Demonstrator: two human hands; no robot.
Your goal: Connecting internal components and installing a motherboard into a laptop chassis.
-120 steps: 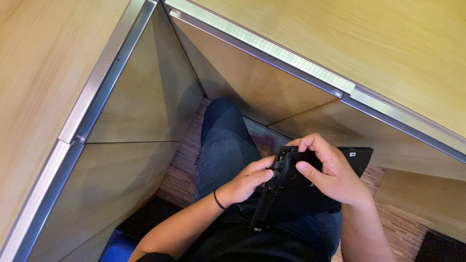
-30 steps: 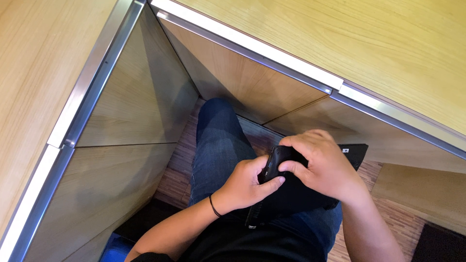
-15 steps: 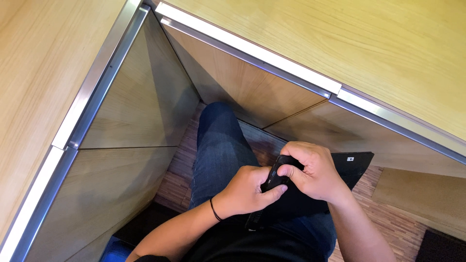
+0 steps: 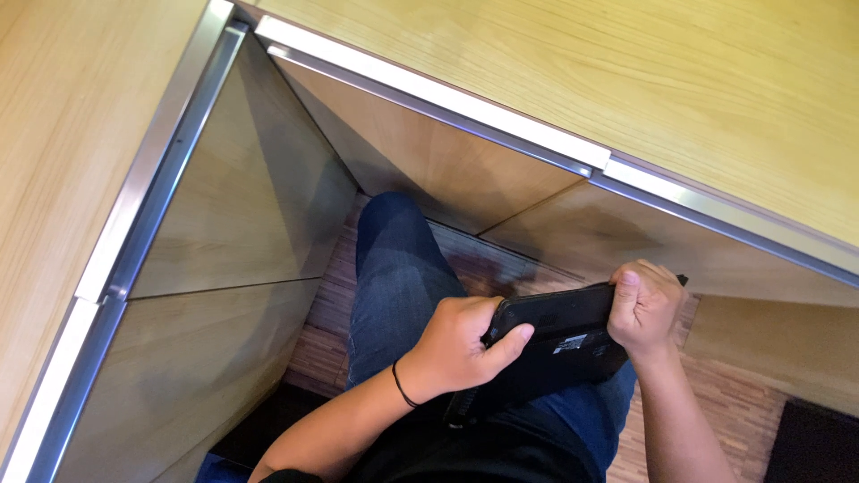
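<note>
A pale wooden worktop (image 4: pixel 626 80) with a metal edge strip (image 4: pixel 429 98) fills the top and left of the view, meeting in a corner, and everything else sits below it. Under the worktop, wood panels (image 4: pixel 233 233) close in the knee space, and a slatted wooden floor (image 4: pixel 331 331) shows at the bottom. The person sits with legs in blue jeans (image 4: pixel 394 277) pushed into that corner. A flat black case (image 4: pixel 559 349), something like a folded wallet or pouch with a small pale label on its side, lies across the lap under the worktop edge. Half a second ago both hands were bunched together over its middle, covering it; now they have drawn apart to its two ends, so its long top face is bare. The left hand (image 4: pixel 456 344), with a thin black band (image 4: pixel 403 386) at the wrist, grips the near end, thumb laid along the edge. The right hand (image 4: pixel 642 309) is clenched around the far end, fingers curled over the top. Judging by this, the fiddling at the centre has given way to holding the case stretched between both hands.
</note>
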